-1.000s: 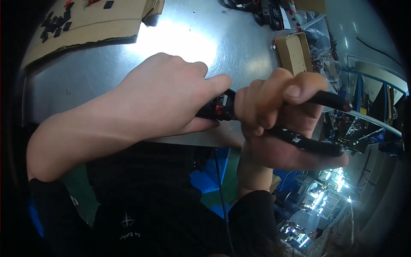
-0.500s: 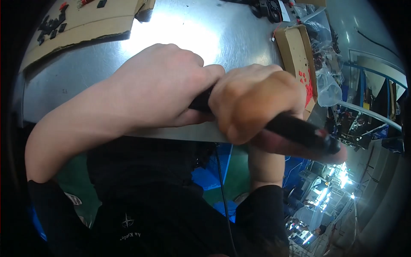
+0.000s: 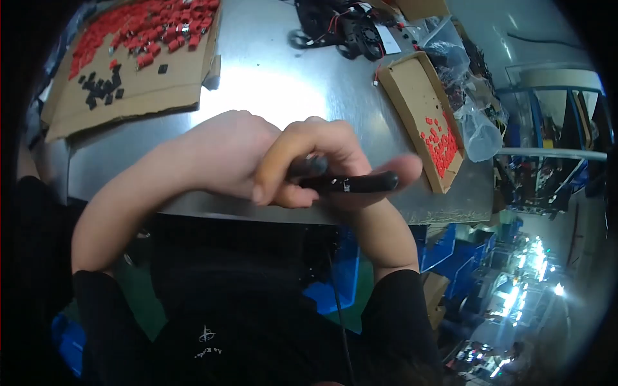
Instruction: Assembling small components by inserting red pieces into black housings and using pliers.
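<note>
My right hand [image 3: 341,148] is wrapped round a black-handled tool [image 3: 360,184]. One long dark handle points right along the thumb, and a second dark rounded end shows under the curled fingers. The tool's head is hidden, so I cannot tell its exact kind. Pressed close against the right hand, my left hand [image 3: 225,145] is bent at the wrist with its fingers curled. Whatever it grips is out of sight behind the hands. Both are held over the front edge of the metal table [image 3: 347,83].
Far left, a cardboard sheet [image 3: 154,87] carries many red cylindrical parts [image 3: 174,26] and black pieces [image 3: 103,89]. A shallow cardboard box [image 3: 402,83] with small red pieces [image 3: 441,145] lies right. Black fans [image 3: 360,38] with wires and clear plastic bags [image 3: 479,132] are behind.
The view has shifted, showing more of the far table. My right hand has turned and its fingers have loosened from a fist, baring two dark handle ends. My hands remain together.
</note>
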Tool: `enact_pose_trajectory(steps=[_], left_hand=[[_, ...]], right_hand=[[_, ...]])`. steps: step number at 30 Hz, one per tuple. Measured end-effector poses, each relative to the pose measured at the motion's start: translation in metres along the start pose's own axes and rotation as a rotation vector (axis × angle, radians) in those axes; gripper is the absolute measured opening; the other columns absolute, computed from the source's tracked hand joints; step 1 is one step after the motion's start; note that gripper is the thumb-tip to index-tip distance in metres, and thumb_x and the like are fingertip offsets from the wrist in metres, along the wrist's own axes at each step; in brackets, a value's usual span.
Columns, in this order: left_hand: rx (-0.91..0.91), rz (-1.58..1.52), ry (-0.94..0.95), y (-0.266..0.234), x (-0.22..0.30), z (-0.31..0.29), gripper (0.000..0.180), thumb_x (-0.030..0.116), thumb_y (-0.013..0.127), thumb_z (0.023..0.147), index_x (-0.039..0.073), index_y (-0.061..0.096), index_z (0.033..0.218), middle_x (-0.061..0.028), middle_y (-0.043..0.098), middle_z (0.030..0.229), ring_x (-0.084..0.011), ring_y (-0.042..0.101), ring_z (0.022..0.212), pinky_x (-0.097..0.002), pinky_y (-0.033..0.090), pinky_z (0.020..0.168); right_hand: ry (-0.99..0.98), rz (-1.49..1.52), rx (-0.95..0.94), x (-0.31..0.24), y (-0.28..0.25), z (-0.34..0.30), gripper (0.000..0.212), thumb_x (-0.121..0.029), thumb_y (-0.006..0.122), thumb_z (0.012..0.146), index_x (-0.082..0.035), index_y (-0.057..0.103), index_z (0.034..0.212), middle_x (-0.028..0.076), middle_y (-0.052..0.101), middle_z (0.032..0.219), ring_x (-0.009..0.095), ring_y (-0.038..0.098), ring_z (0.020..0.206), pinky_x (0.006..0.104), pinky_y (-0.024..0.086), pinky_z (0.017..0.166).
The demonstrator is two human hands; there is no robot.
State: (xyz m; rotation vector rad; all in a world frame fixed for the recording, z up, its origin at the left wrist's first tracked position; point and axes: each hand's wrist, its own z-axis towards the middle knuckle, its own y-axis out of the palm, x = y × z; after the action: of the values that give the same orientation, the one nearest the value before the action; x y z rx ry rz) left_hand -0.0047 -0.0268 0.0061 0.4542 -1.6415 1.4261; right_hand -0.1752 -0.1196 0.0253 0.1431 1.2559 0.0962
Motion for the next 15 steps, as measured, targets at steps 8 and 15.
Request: enact_pose_trajectory(steps=[8, 15], left_hand=[[0.131, 0.328, -0.017, 0.007, 0.011, 0.003, 0.05, 0.048, 0.08, 0.083, 0.012, 0.065, 0.115, -0.0126, 0.071, 0.09, -0.0348, 0.071, 0.083, -0.0444, 0.056, 0.072], [0.308, 0.368, -0.127, 0.01, 0.013, 0.002, 0.049, 0.044, 0.079, 0.085, 0.01, 0.063, 0.116, -0.0134, 0.071, 0.091, -0.0354, 0.071, 0.083, -0.0448, 0.056, 0.072]], right_hand=[[-0.48, 0.27, 0.219, -0.02, -0.04, -0.004, 0.129, -0.11, 0.037, 0.063, -0.004, 0.052, 0.135, 0.002, 0.05, 0.082, 0.006, 0.042, 0.054, 0.0212, 0.032, 0.047], [-0.194, -0.021, 0.674, -0.02, 0.012, -0.008, 0.141, -0.104, 0.06, 0.04, 0.003, 0.047, 0.13, 0.0, 0.053, 0.084, 0.004, 0.044, 0.063, 0.02, 0.038, 0.057]])
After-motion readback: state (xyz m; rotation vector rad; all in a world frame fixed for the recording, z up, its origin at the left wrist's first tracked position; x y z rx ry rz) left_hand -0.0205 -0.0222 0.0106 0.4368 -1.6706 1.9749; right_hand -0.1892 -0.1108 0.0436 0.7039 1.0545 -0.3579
